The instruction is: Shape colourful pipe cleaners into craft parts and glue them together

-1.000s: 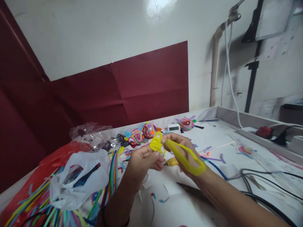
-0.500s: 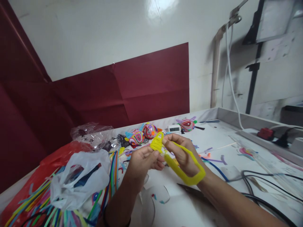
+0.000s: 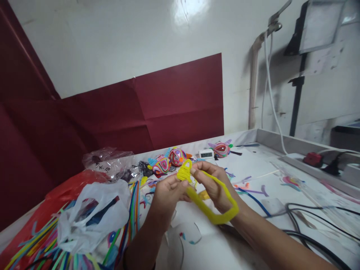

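Observation:
A yellow pipe cleaner piece (image 3: 184, 173), wound in close rows with an open loop at its top, is held up over the white table. My left hand (image 3: 168, 193) pinches its lower left side between thumb and fingers. My right hand (image 3: 215, 183) grips it near the top loop. From the wound part a long yellow tail (image 3: 216, 216) bends down and round beside my right hand and wrist. Under my right forearm lies a dark, long object, partly hidden.
Colourful fish-like figures (image 3: 161, 165) and a small white digital clock (image 3: 206, 154) stand at the back. To the left, a white plastic bag (image 3: 112, 215) lies on many loose pipe cleaners. Black cables (image 3: 320, 210) and a power strip (image 3: 298, 160) are on the right.
The yellow tail has swung left, its near end now close to my left thumb. Both hands keep their grip on the wound piece. The whole view has shifted slightly.

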A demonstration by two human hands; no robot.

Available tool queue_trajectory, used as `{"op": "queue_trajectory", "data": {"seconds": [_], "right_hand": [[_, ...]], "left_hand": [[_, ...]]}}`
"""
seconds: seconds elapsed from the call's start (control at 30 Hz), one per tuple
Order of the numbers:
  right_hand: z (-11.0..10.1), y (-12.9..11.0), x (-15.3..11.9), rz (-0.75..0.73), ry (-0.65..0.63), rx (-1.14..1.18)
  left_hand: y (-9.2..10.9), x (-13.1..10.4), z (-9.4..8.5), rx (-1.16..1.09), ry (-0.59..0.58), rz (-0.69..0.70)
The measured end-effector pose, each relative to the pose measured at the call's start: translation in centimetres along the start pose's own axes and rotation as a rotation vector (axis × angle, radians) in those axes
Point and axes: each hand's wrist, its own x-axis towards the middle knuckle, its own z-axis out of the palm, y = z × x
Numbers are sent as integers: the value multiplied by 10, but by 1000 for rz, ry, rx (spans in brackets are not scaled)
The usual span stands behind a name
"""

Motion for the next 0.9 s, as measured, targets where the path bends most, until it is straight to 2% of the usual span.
{"op": "queue_trajectory", "data": {"seconds": [0.47, 0.7, 0.9], "right_hand": [[2, 5, -1, 20, -14, 10], [8, 6, -5, 60, -112, 135], [11, 9, -7, 35, -141, 138]], "left_hand": [[-3, 2, 1, -73, 16, 57], [-3, -1, 7, -101, 44, 122], [3, -6, 13, -95, 132, 122]]}}
